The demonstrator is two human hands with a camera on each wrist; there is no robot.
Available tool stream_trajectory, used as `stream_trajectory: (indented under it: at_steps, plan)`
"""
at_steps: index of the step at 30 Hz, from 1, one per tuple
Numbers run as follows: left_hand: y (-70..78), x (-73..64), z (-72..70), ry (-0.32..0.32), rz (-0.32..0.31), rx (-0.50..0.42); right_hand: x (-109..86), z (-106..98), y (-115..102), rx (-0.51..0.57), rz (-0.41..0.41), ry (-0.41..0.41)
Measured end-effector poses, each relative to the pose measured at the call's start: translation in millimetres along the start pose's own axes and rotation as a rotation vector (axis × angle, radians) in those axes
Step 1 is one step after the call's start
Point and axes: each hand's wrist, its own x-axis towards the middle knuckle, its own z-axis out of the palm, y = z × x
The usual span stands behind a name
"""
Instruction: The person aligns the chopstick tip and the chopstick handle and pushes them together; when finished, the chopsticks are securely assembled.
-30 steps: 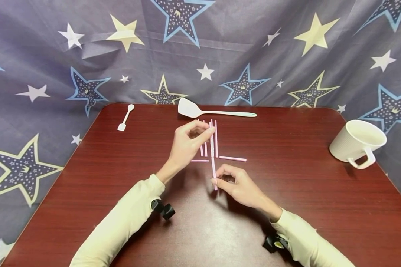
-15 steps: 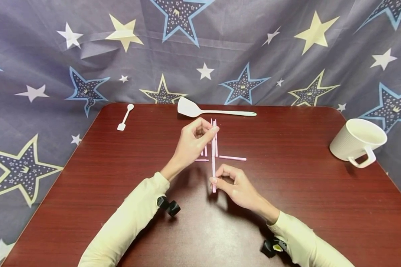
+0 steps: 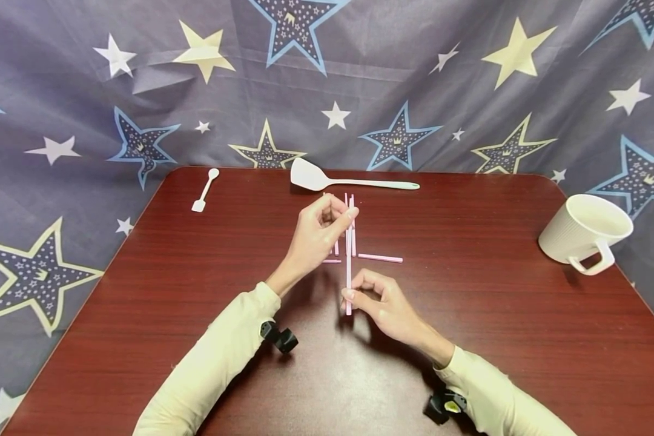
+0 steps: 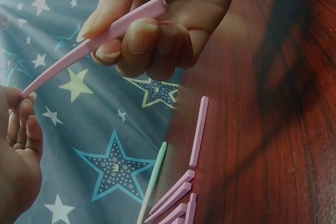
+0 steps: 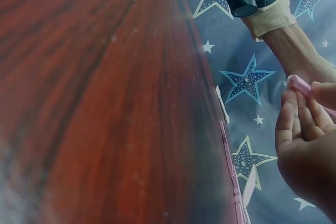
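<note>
A slim pink stick (image 3: pixel 349 266) is held lengthwise between both hands above the table. My left hand (image 3: pixel 315 233) pinches its far end between thumb and fingers. The near end is pinched by my right hand (image 3: pixel 384 303), low in the middle of the head view. In the left wrist view the stick (image 4: pixel 89 48) runs from the right hand (image 4: pixel 173 24) down to the left hand (image 4: pixel 21 150). Several more pink sticks lie beneath and beside the left hand, which partly hides them; one stick (image 3: pixel 380 258) lies crosswise to the right.
A white spatula (image 3: pixel 354 183) with a pale green handle end lies at the back of the dark red table (image 3: pixel 496 242). At the back left is a small double-ended white spoon (image 3: pixel 205 190). A white mug (image 3: pixel 583 233) stands at the right. Star-patterned cloth (image 3: pixel 398 60) hangs behind.
My left hand has shifted a little to the right, covering more of the sticks below. The held stick has straightened from a slight slant. My right hand has moved slightly to the left.
</note>
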Motion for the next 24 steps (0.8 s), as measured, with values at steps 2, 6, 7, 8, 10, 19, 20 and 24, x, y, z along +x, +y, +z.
stream_trajectory:
  at_steps: [2, 6, 7, 8, 10, 19, 20, 24]
  plan:
    - [-0.6, 1.8, -0.1, 0.004, 0.003, 0.014, 0.8, -1.2, -1.1, -0.023, 0.007, 0.012]
    - [-1.7, 7.5, -1.7, 0.011, 0.016, 0.055, 2.0, -4.7, -4.0, -0.107, 0.032, 0.034]
    - [-1.9, 9.2, -2.4, 0.011, 0.019, 0.063, 2.0, -5.6, -5.4, -0.138, 0.037, 0.037]
    - [-2.2, 10.8, -3.3, 0.013, 0.022, 0.071, 1.7, -6.7, -6.4, -0.183, 0.039, 0.038]
    - [-2.7, 14.5, -5.4, 0.014, 0.025, 0.077, 1.0, -9.3, -7.5, -0.272, 0.029, 0.034]
    - [-8.3, 27.5, -13.2, 0.003, 0.026, 0.112, -0.9, -20.7, -8.0, -0.548, -0.117, 0.009]
    - [-8.7, 28.0, -13.4, 0.001, 0.022, 0.109, -0.4, -20.8, -8.3, -0.566, -0.13, 0.004]
    - [-10.2, 29.6, -12.7, -0.015, 0.014, 0.09, 0.9, -22.0, -8.6, -0.652, -0.178, -0.003]
